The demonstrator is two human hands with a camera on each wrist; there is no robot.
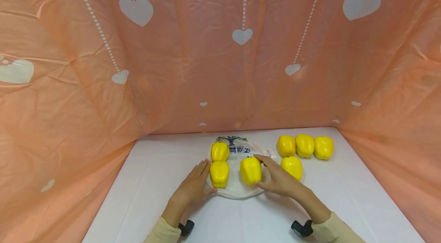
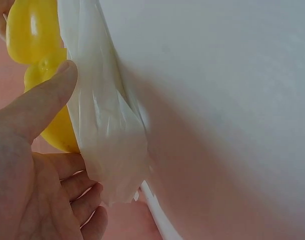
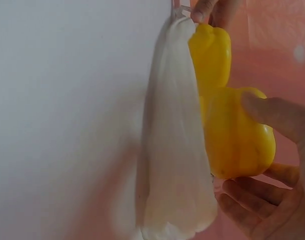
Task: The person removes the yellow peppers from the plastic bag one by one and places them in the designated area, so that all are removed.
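Seven yellow peppers: three on the white bag [image 1: 237,191], four on the table [image 1: 344,193] beside it. Bag print partly hidden. Right hand [image 1: 280,180] fingers grasp one pepper [image 1: 250,170]; left hand [image 1: 193,187] relaxed, touching another pepper [image 1: 219,174].

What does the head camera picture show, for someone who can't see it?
Two hands rest at a white bag holding three yellow peppers. Four more peppers sit to the right on a white table.

White bag [image 1: 237,189] lies flat, lower centre of the head view; three glossy yellow peppers rest on it, one [image 1: 250,170] at its right.
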